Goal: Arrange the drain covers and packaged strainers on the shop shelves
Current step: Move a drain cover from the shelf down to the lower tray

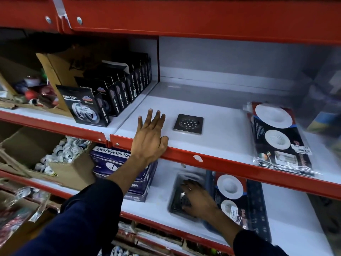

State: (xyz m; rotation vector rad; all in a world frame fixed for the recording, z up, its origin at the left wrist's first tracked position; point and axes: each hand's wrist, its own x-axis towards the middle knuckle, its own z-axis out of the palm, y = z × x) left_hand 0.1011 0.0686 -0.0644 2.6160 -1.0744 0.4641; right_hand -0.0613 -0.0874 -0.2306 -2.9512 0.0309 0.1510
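A square steel drain cover [188, 124] lies flat on the middle shelf [221, 130]. My left hand [150, 137] rests open on that shelf just left of it, fingers spread, thumb over the red front edge. At the shelf's right end lies a packaged strainer set [280, 137] in clear plastic. On the lower shelf [156, 200] my right hand [198, 199] is laid over a second drain cover [178, 202], blurred and partly hidden, fingers curled on it. Another packaged strainer set [238, 196] lies right beside it.
Black nano tape boxes [118, 93] stand in rows left of the middle shelf's divider. Blue spun polyester thread boxes [136, 178] sit on the lower shelf at left, next to a cardboard box of white fittings [62, 154]. A red shelf [184, 17] hangs overhead.
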